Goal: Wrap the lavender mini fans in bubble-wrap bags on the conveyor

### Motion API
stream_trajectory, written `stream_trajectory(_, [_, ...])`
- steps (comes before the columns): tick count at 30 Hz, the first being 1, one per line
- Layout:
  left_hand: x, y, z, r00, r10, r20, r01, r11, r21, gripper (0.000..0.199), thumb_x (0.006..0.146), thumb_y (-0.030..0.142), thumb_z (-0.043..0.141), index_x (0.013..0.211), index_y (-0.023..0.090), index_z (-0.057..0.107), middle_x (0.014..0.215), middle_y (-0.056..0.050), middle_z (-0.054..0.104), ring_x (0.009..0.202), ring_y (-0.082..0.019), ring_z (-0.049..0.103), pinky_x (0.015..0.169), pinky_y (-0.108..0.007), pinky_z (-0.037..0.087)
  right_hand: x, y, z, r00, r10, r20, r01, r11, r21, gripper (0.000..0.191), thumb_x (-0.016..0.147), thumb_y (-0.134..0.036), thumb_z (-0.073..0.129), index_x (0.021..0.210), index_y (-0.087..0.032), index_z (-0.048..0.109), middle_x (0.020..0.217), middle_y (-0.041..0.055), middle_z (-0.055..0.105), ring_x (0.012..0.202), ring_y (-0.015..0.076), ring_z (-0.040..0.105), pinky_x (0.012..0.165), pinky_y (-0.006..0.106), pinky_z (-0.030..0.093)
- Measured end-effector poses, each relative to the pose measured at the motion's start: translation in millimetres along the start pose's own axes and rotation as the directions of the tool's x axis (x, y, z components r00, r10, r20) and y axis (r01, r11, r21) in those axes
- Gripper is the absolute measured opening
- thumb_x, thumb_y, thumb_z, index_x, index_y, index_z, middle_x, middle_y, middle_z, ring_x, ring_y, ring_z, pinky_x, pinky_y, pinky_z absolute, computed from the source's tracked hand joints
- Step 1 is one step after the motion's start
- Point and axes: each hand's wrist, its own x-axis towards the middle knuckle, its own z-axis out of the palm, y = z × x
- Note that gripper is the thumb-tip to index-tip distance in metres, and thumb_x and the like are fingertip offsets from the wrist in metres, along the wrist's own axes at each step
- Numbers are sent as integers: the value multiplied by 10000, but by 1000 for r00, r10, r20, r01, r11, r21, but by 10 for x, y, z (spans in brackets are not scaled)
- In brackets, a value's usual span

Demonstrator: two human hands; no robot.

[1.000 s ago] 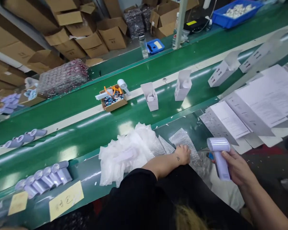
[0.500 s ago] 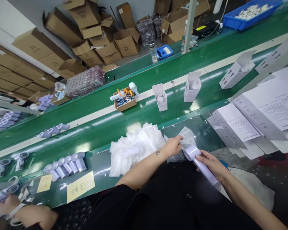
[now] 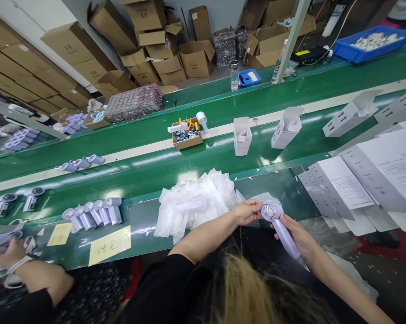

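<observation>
A lavender handheld fan [image 3: 286, 237] slants in front of my body, its round grille head turned up to the left. My right hand [image 3: 297, 235] is closed around the handle just below the head. At the left edge of the fan head, my left hand [image 3: 248, 211] pinches a translucent bubble bag [image 3: 264, 197], which shows partly behind the head. The fan hides part of the bag, so whether its head is inside cannot be told. Left of my left hand lies a pile of white translucent bags [image 3: 198, 204], with a lavender piece on top.
Folded white boxes [image 3: 341, 182] lean at the right. Open white boxes [image 3: 242, 140] and a small carton with orange-handled pliers [image 3: 187, 137] stand on the green conveyor [image 3: 149, 166]. Several lavender fans [image 3: 91, 213] line up left, beside yellow notes [image 3: 110, 245]. A co-worker's hand [image 3: 12, 252] works at lower left.
The fan head has come against my left hand and now shows its grille. My left hand still pinches the bag. The view has shifted, and hair now shows at the bottom.
</observation>
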Motion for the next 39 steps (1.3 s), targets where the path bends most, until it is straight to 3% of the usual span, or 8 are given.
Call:
stream_trajectory(4, [-49, 66, -64, 995, 102, 22, -100, 875, 473, 204, 817, 320, 596, 865, 122, 599, 765, -46, 614, 734, -156, 603, 739, -322, 509, -28, 72, 3, 999, -10, -37, 10, 1000, 9, 315, 727, -311, 718, 1001, -239, 579, 723, 13, 674, 611, 164, 648, 521, 258, 556])
stream_trajectory(9, [-93, 228, 10, 919, 242, 312, -305, -68, 950, 174, 853, 222, 463, 932, 124, 583, 913, -138, 618, 935, -257, 579, 880, -408, 448, -1, 174, 22, 988, 10, -154, -11, 1000, -6, 248, 715, -302, 734, 872, -205, 569, 678, 22, 673, 563, 152, 634, 515, 262, 558])
stream_trajectory(13, [-177, 266, 130, 775, 189, 604, -535, -312, 785, 278, 912, 234, 327, 936, 109, 575, 898, -168, 606, 949, -270, 566, 858, -388, 452, 6, 126, 30, 973, 6, -230, -14, 999, -32, 211, 737, -310, 700, 819, -203, 538, 662, 21, 669, 528, 152, 629, 513, 267, 550])
stream_trajectory(19, [-230, 172, 163, 811, 193, 552, -527, -168, 833, 247, 872, 218, 410, 1039, 118, 562, 919, -137, 631, 896, -237, 600, 837, -356, 463, 84, 103, 100, 931, -93, -353, 72, 995, -73, 175, 760, -315, 612, 792, -262, 448, 578, -50, 613, 489, 150, 601, 487, 266, 517])
stream_trajectory(27, [-232, 613, 377, 946, 268, 183, -282, 398, 873, 237, 733, 245, 540, 922, 178, 665, 713, -4, 639, 656, -139, 577, 646, -235, 459, -393, -329, -35, 877, -408, -252, 196, 785, -588, 226, 685, -405, 694, 644, -209, 589, 753, 26, 627, 669, 174, 579, 555, 262, 504])
stream_trajectory(30, [-389, 804, 336, 918, 315, 243, -378, 502, 778, 378, 754, 344, 578, 1092, 181, 619, 903, -49, 647, 754, -151, 586, 663, -240, 463, -571, -552, 112, 873, -459, -164, 282, 750, -598, 255, 726, -459, 665, 721, -207, 629, 1093, 67, 600, 913, 219, 579, 689, 296, 529])
stream_trajectory(35, [-449, 814, 291, 796, 341, 500, -605, 422, 676, 618, 595, 364, 764, 1165, 215, 576, 1146, -86, 575, 1022, -220, 541, 850, -300, 450, -545, -518, 428, 903, -430, -28, 418, 890, -181, 258, 764, -431, 658, 734, -209, 531, 800, 3, 635, 820, 167, 622, 785, 322, 522])
stream_trajectory(39, [-370, 670, 201, 843, 512, 164, -471, 556, 685, 208, 772, 369, 584, 732, 165, 597, 713, -9, 566, 666, -126, 542, 654, -247, 476, -500, -462, 36, 708, -533, -463, 546, 829, -120, 457, 634, -387, 782, 934, -248, 467, 823, -12, 661, 708, 160, 660, 687, 341, 569])
